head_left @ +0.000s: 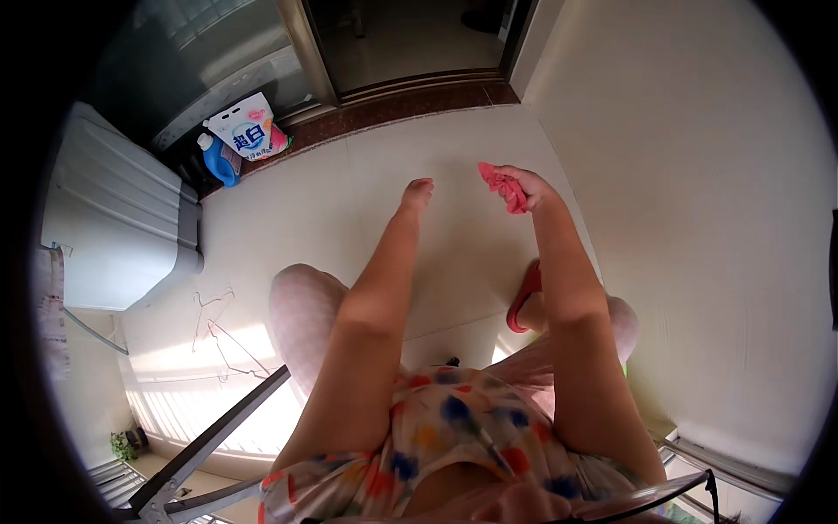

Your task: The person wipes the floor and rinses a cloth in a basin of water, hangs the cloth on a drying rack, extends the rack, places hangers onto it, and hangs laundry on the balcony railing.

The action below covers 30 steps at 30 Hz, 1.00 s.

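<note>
One crumpled pink cloth (504, 188) | in right hand (532, 187) | left hand (419, 194) curled

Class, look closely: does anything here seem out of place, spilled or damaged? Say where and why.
Thin wire hangers lie loose on the floor, at the left of the view, which looks odd, since hangers normally hang. I see no spill. The pink cloth in the right hand is merely crumpled.
</note>
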Each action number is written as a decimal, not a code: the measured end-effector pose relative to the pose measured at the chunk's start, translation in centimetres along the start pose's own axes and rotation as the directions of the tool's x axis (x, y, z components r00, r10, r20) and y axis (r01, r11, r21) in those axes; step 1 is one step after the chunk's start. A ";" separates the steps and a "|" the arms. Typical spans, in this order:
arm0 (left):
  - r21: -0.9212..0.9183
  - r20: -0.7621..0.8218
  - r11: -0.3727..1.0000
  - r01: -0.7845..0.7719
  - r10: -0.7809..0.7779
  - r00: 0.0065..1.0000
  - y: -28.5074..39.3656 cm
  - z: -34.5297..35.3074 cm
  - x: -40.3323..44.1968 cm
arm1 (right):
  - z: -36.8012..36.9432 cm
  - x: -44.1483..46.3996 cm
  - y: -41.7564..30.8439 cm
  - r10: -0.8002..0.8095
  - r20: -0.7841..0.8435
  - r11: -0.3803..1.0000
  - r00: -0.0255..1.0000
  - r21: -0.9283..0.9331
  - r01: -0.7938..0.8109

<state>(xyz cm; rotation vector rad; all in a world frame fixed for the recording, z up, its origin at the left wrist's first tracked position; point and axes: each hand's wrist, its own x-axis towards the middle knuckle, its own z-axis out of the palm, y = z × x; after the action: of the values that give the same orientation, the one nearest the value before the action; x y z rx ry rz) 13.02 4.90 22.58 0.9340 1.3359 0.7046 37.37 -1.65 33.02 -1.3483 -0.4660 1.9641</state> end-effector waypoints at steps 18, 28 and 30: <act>-0.234 0.548 0.971 -0.046 0.171 0.819 16.1 15.8 -16.0 | -2.0 -15.3 -5.6 -0.414 -0.079 0.909 0.907 0.011 0.416; -0.047 0.621 0.992 -0.115 0.119 0.775 16.7 26.8 -16.5 | -10.9 -20.6 -5.7 -0.502 -0.181 0.853 0.846 0.057 0.519; -0.024 0.624 0.992 -0.120 0.109 0.773 16.2 28.5 -16.5 | -12.8 -21.0 -5.9 -0.513 -0.196 0.843 0.836 0.066 0.534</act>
<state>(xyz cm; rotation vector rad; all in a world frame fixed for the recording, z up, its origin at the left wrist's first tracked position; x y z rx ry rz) 40.41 -6.08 44.31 1.1448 0.6919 0.4088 55.53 -13.82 45.64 -1.1478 -0.5585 1.3869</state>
